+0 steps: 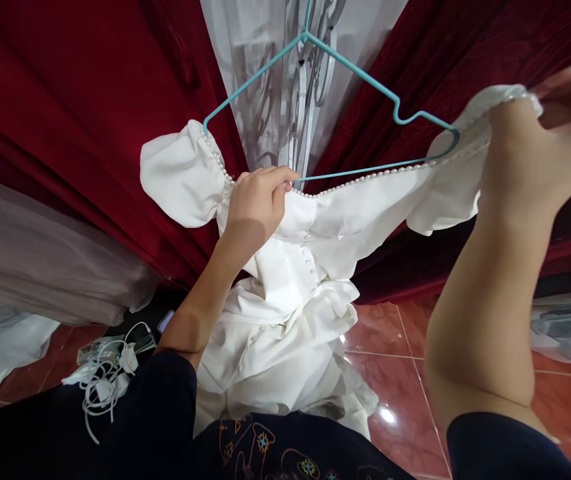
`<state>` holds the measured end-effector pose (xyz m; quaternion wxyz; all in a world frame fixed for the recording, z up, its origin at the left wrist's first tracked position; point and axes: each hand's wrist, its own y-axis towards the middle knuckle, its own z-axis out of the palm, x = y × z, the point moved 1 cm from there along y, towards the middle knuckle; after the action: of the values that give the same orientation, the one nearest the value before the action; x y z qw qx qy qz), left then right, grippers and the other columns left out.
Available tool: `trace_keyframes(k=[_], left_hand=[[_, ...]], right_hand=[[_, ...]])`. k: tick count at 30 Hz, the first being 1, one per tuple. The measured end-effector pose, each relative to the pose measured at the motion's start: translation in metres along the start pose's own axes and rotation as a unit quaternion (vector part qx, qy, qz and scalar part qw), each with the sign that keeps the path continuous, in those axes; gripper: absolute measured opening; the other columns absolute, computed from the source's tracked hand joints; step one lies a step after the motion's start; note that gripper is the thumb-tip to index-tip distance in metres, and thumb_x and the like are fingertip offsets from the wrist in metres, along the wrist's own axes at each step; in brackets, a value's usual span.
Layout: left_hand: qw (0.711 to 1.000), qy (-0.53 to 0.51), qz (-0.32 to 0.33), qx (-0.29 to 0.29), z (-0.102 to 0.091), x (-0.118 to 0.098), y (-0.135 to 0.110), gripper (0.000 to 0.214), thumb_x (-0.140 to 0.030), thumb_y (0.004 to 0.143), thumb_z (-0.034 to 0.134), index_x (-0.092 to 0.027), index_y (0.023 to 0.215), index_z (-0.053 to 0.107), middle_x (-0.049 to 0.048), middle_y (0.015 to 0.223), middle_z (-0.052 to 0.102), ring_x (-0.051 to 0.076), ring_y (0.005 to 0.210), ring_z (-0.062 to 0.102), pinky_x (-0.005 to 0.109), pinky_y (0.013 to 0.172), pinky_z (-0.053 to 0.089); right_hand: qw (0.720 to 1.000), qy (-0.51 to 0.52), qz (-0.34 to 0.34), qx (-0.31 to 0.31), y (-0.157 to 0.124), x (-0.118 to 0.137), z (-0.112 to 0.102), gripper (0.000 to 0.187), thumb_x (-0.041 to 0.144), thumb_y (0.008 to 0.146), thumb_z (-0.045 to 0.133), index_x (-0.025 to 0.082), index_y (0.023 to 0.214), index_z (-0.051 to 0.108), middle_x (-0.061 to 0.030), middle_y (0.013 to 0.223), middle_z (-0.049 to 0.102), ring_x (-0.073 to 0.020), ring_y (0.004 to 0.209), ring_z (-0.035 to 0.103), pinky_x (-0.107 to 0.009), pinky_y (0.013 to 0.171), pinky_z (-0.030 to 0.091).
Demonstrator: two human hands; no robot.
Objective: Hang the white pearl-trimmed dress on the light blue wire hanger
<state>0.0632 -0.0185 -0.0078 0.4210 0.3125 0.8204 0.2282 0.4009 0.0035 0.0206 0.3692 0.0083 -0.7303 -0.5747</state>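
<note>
A white dress (315, 267) with puffed sleeves and a pearl-trimmed neckline hangs partly on a teal wire hanger (350, 67) in front of me. My left hand (258, 200) is closed, pinching the neckline and the hanger's lower bar near the middle. My right hand (530, 147) is raised at the far right, gripping the right sleeve where it wraps the hanger's right end. The dress skirt bunches down toward my lap.
Dark red curtains (65, 100) and a sheer white curtain (265, 80) hang behind. White cables and chargers (110, 373) lie on the red tiled floor (395, 360) at lower left. Grey fabric (30, 267) drapes at left, pale cloth at far right.
</note>
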Motion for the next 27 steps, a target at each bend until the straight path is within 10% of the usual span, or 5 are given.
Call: trace_keyframes(k=[9, 14, 18, 21, 27], left_hand=[[0.999, 0.047, -0.003, 0.01, -0.002, -0.002, -0.006, 0.036, -0.001, 0.094, 0.052, -0.024, 0.104, 0.079, 0.0009, 0.093, 0.079, 0.025, 0.09, 0.07, 0.044, 0.1, 0.047], [0.999, 0.047, -0.01, 0.008, 0.003, -0.003, -0.006, 0.036, 0.001, 0.096, 0.051, -0.024, 0.104, 0.076, 0.001, 0.094, 0.078, 0.025, 0.09, 0.069, 0.046, 0.105, 0.045], [0.998, 0.065, 0.014, 0.007, 0.006, -0.004, -0.007, 0.035, -0.001, 0.098, 0.053, -0.023, 0.111, 0.077, 0.0027, 0.103, 0.08, 0.026, 0.099, 0.072, 0.044, 0.106, 0.048], [0.995, 0.078, 0.064, -0.001, 0.005, -0.006, -0.015, 0.037, -0.004, 0.104, 0.047, -0.022, 0.119, 0.075, 0.0041, 0.122, 0.08, 0.024, 0.113, 0.073, 0.045, 0.114, 0.049], [0.926, 0.106, 0.145, -0.332, -0.031, 0.016, -0.021, 0.026, -0.025, 0.102, 0.071, -0.028, 0.126, 0.078, 0.0089, 0.139, 0.067, 0.028, 0.139, 0.058, 0.052, 0.13, 0.041]], right_hand=[[0.96, 0.187, 0.135, 0.159, 0.002, 0.081, 0.032, 0.037, 0.0, 0.058, 0.062, 0.025, 0.086, 0.059, -0.0087, 0.093, 0.071, -0.0252, 0.091, 0.074, -0.036, 0.073, 0.055], [0.951, 0.3, -0.067, 0.042, -0.041, 0.101, 0.027, 0.026, 0.018, 0.08, 0.057, 0.023, 0.102, 0.07, -0.009, 0.113, 0.075, -0.0259, 0.113, 0.074, -0.048, 0.1, 0.06], [0.932, 0.15, -0.153, 0.293, -0.094, 0.108, 0.038, 0.025, 0.034, 0.101, 0.057, 0.032, 0.124, 0.068, -0.0064, 0.126, 0.074, -0.0273, 0.122, 0.07, -0.054, 0.11, 0.054], [0.926, 0.026, -0.199, 0.32, -0.122, 0.096, 0.05, 0.042, 0.037, 0.103, 0.052, 0.025, 0.142, 0.061, -0.0083, 0.12, 0.075, -0.0283, 0.11, 0.067, -0.056, 0.108, 0.048], [0.942, -0.004, -0.193, 0.275, -0.136, 0.094, 0.059, 0.037, 0.031, 0.105, 0.046, 0.028, 0.135, 0.067, -0.0055, 0.122, 0.074, -0.0253, 0.109, 0.064, -0.05, 0.108, 0.042]])
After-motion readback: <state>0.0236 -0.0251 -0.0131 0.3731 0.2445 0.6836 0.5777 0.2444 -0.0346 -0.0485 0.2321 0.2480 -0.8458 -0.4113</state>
